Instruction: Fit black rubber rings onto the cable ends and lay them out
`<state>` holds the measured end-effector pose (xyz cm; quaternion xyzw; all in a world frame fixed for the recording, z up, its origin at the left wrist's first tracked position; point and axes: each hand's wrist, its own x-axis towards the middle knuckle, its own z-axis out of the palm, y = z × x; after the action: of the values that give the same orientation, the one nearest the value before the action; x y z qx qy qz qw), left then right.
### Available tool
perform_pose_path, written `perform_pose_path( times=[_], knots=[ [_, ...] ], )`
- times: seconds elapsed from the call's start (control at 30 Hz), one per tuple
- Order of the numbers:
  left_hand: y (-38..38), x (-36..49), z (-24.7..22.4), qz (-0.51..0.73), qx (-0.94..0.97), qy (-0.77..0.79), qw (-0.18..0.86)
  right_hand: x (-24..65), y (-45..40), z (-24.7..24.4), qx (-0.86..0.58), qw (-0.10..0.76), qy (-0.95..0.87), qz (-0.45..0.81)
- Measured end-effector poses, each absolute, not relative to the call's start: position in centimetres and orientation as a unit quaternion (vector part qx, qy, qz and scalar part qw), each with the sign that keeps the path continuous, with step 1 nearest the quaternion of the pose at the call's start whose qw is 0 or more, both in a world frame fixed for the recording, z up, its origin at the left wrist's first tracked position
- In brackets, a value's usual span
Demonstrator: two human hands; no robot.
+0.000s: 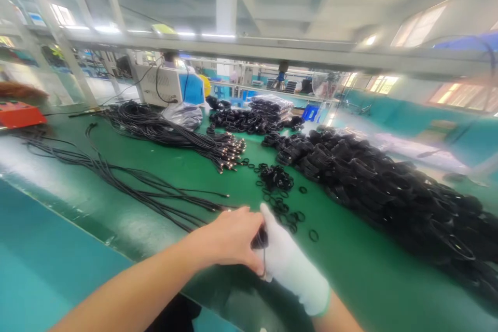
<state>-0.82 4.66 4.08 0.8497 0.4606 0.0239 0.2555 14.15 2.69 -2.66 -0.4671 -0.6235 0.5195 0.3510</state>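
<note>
My bare left hand and my right hand, in a white glove, meet near the table's front edge. Both are closed around a small black part, mostly covered by fingers, so its kind does not show. Beyond my left hand, loose black cables run in from the left, their ends close to my fingers. Small black rings lie in a loose heap past my right hand, with a single ring apart from them.
A thick bundle of black cables with metal tips lies farther back on the green tabletop. Coiled black cables are piled high along the right. A white and blue machine and a red box stand at the left.
</note>
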Motion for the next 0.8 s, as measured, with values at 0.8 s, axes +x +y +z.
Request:
perform_pose_path(
  times=[0.8],
  knots=[
    [4.4,-0.6,3.8,0.406,0.64,0.392,0.521,15.5,2.9,-2.2,-0.13,0.427,-0.449,0.774]
  ],
)
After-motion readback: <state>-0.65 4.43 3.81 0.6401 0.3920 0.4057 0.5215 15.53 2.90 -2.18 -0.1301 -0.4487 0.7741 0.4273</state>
